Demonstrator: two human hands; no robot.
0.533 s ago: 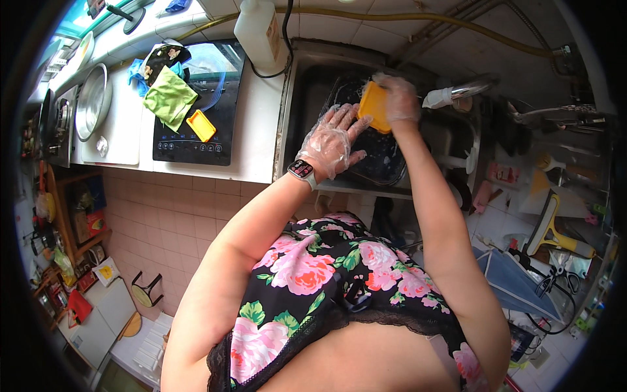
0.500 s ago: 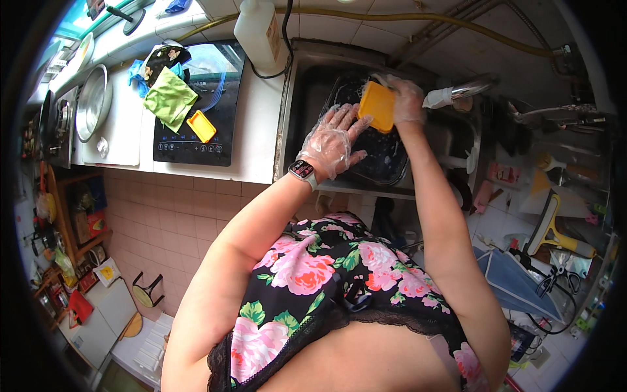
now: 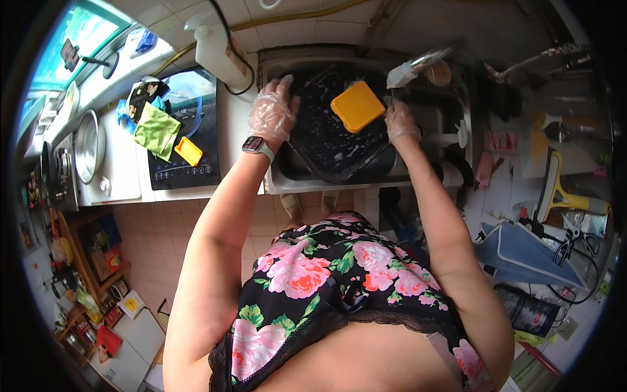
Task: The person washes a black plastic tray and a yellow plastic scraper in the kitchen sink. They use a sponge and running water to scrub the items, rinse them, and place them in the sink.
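Note:
A black rectangular tray (image 3: pixel 320 147), wet and speckled with suds, lies turned at an angle in the metal sink. On it rests a yellow rectangular plastic piece (image 3: pixel 358 106), like a lid or shallow box, touched by neither hand. My left hand (image 3: pixel 271 112), in a clear plastic glove, is at the tray's left edge, thumb on the inner side and fingers pointing away from me. My right hand (image 3: pixel 401 123), gloved alike, has its fingers curled at the tray's right edge. Parts of both grips are hidden. The faucet (image 3: pixel 421 64) reaches over the sink near my right hand.
Left of the sink, a black induction cooktop (image 3: pixel 186 175) carries a green cloth (image 3: pixel 157 130) and a small yellow tray (image 3: pixel 188 151). A white jug (image 3: pixel 219 55) stands behind it, and a metal basin (image 3: pixel 89 145) farther left. Scissors (image 3: pixel 575 236) and a yellow-handled squeegee (image 3: pixel 555 189) lie right.
My hands have let go of the yellow piece, which now lies on the tray. My left hand moved left and the right hand nearer, to opposite tray edges. The tray has turned.

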